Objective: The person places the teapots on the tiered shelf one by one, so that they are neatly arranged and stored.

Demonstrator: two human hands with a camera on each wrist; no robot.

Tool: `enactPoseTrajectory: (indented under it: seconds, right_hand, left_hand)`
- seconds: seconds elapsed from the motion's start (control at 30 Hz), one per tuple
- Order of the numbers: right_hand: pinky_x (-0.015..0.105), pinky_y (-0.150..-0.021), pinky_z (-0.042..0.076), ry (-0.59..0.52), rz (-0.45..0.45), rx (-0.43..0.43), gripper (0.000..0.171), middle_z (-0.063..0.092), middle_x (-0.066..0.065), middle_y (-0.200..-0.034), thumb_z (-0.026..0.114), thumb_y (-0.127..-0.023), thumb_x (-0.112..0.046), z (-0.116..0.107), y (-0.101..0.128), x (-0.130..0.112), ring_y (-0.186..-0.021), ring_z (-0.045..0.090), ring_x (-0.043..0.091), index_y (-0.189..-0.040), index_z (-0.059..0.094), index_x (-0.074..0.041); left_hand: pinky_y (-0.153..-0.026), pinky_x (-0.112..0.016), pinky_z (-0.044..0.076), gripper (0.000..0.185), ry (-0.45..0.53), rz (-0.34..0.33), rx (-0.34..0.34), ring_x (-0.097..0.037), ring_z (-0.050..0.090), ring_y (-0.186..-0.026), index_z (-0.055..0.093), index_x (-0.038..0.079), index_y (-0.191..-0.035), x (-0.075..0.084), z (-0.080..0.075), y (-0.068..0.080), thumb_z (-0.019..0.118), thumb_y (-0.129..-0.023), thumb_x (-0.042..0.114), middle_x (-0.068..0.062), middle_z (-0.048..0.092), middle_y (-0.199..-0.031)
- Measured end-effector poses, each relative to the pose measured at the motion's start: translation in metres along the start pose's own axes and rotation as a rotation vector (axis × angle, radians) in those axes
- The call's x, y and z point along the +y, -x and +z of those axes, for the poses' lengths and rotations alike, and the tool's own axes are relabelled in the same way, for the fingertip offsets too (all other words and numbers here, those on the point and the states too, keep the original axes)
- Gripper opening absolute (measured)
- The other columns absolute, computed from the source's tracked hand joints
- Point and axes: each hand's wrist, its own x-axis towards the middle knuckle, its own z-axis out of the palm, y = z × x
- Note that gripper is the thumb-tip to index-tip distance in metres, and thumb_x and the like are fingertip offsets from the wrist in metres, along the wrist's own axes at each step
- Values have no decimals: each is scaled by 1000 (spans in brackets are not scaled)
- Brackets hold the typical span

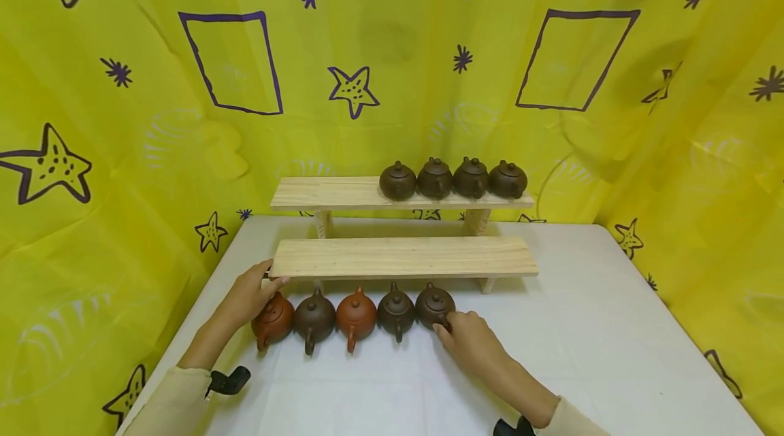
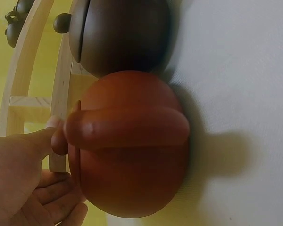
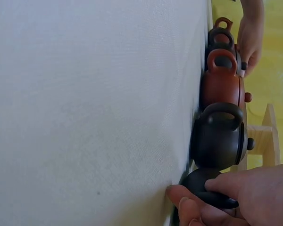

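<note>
A row of several teapots stands on the white table in front of a two-tier wooden shelf. At the row's right end my right hand (image 1: 474,347) pinches the handle of a dark brown teapot (image 1: 433,303) between thumb and fingers. My left hand (image 1: 248,294) holds the left end of the lower shelf board (image 1: 404,257), thumb along its front edge and fingers round the end. Just below that hand sits a reddish-orange teapot (image 2: 132,183), its handle toward me. Between the end pots are a dark teapot (image 1: 315,319), another reddish one (image 1: 356,313) and a dark one (image 1: 396,313).
On the right half of the upper board (image 1: 324,192) several dark teapots (image 1: 434,177) stand side by side. A yellow curtain (image 1: 404,28) printed with stars hangs behind and at both sides. The white table (image 1: 612,327) extends right of the shelf.
</note>
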Motion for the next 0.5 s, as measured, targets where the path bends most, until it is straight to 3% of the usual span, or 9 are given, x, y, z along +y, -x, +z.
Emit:
enactPoseTrajectory:
  seconds: [0.27, 0.5]
  right_hand:
    - [21, -47, 32, -12, -19, 52, 38, 44, -6, -56, 74, -98, -13, -3, 6, 2, -51, 39, 6, -67, 53, -13]
    - [19, -46, 30, -47, -36, 39, 38, 42, -9, -54, 75, -99, -15, -14, 11, -1, -49, 36, 3, -67, 54, -15]
  left_hand:
    - [-111, -71, 41, 63, -3, -1, -4, -56, 52, -134, 45, -13, -150, -1, 1, -1, 63, -108, 30, -36, 59, -138]
    - [-111, -71, 41, 62, -6, -2, -2, -56, 52, -134, 45, -13, -150, -1, 0, -1, 63, -108, 28, -37, 59, -138]
